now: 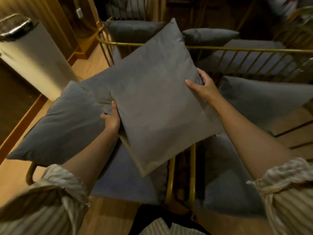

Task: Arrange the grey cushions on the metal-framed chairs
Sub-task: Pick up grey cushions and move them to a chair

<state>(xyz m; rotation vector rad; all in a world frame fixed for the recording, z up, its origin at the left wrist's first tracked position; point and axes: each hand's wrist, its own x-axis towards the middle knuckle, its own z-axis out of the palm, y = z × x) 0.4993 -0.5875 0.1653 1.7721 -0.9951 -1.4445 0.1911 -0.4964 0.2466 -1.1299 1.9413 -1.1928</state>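
I hold a square grey cushion flat in the air over the near left chair seat. My left hand grips its left edge, and my right hand grips its right edge. A second grey cushion leans over the left side of that chair. Another grey cushion lies on the chair to the right. Gold metal frame bars separate the two near chairs. Two more grey cushions rest on the far chairs beyond the gold back rail.
A tall white bin with a dark liner stands at the left on the wooden floor. Wood panelling and a wall socket are at the back left. Wooden slats show at the right edge.
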